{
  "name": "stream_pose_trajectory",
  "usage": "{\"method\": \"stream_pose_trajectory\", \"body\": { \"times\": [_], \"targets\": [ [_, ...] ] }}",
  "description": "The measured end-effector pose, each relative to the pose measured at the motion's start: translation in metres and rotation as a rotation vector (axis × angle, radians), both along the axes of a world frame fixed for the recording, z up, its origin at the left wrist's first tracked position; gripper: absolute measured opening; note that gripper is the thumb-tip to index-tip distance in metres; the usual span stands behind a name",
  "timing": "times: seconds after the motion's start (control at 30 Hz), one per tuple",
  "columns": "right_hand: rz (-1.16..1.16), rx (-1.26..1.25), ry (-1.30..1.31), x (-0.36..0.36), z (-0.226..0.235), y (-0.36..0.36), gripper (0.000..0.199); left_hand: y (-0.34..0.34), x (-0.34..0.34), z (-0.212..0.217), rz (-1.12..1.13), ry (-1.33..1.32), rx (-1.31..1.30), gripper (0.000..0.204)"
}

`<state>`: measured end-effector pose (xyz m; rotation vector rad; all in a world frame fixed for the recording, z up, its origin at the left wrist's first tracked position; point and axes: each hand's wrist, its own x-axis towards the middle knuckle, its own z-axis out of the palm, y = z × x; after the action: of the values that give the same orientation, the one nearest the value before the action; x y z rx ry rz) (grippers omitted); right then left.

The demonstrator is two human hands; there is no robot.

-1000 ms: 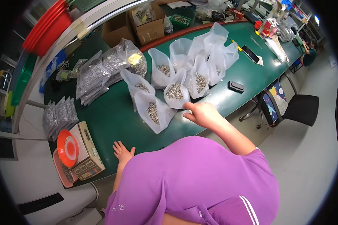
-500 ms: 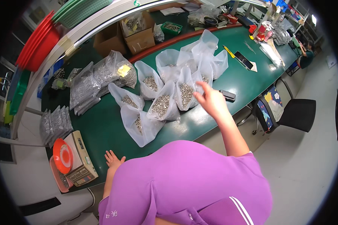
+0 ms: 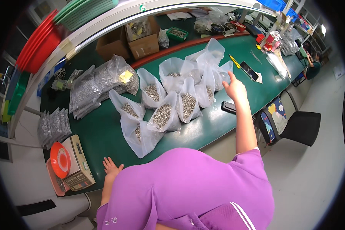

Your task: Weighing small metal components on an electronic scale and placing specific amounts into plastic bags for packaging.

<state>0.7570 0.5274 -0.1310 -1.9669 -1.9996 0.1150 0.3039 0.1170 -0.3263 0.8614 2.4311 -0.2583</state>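
Note:
My right hand (image 3: 234, 87) reaches out over the table, its index finger stretched toward a clear plastic bag (image 3: 220, 76) at the right end of a cluster. Nothing shows in that hand; whether the fingertip touches the bag I cannot tell. Several open bags stand close together, holding small metal pieces, among them a front bag (image 3: 165, 115), a middle bag (image 3: 188, 100) and a left bag (image 3: 128, 107). Flat on the table's near edge, fingers spread, rests my left hand (image 3: 112, 167), to the right of a weighing scale (image 3: 79, 163).
Filled sealed bags (image 3: 97, 82) are piled at the left, with smaller bags (image 3: 54, 126) nearer. An orange dish (image 3: 60, 159) sits by the scale. A black object (image 3: 229, 107), a phone (image 3: 249, 71) and a yellow cutter (image 3: 234, 61) lie right; a chair (image 3: 301, 124) stands beyond the edge.
My right hand has moved right from beside the middle bags to the bag at the cluster's right end, and the arm is straighter. My left hand stays on the table.

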Motion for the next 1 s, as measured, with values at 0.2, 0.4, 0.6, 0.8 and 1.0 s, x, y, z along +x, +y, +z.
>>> {"method": "stream_pose_trajectory", "body": {
  "times": [0.2,0.4,0.6,0.8,1.0],
  "targets": [
    [0.140,-0.384,-0.010,0.018,0.005,0.045,0.026,0.001,0.001,0.003,-0.005,-0.015,-0.016,0.104],
    [0.266,0.374,0.015,-0.024,-0.013,0.113,0.033,0.002,0.002,0.003,-0.008,0.005,-0.038,0.104],
    [0.127,0.178,-0.346,-0.040,-0.029,0.127,0.033,0.002,0.004,0.008,0.003,-0.004,-0.023,0.104],
    [0.665,0.495,-0.025,-0.070,-0.029,0.111,0.029,0.001,0.004,0.004,-0.007,0.008,-0.022,0.103],
    [0.622,0.271,-0.064,-0.093,-0.022,0.087,0.025,0.001,0.005,0.008,0.003,0.002,-0.025,0.103]
  ]
}}
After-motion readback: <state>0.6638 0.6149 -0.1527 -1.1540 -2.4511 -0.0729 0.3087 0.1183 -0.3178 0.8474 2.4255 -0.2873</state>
